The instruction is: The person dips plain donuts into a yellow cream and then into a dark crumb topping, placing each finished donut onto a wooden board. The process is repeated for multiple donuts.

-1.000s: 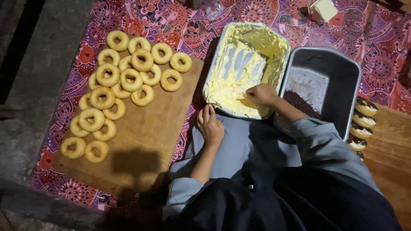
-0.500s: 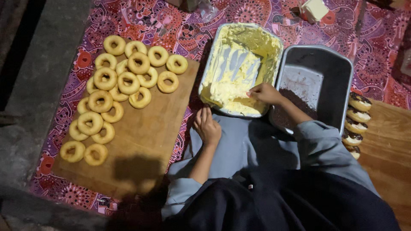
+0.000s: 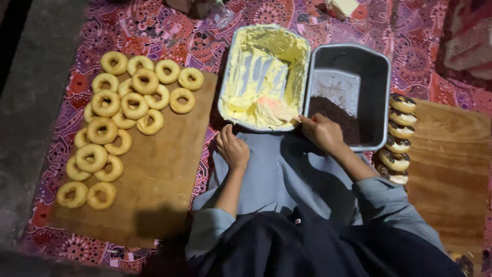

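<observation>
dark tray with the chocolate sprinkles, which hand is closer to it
Right. The right hand is at the near-left corner of the dark tray, over the edge it shares with the cream tray. The left hand rests on the grey cloth, below the cream tray.

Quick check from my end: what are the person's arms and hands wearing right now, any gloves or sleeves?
Both hands are bare, with no gloves: left hand, right hand. Each forearm is bare up to a loose grey-blue sleeve pushed back toward the elbow. No rings, watch or bracelets can be made out in this dim light.
</observation>
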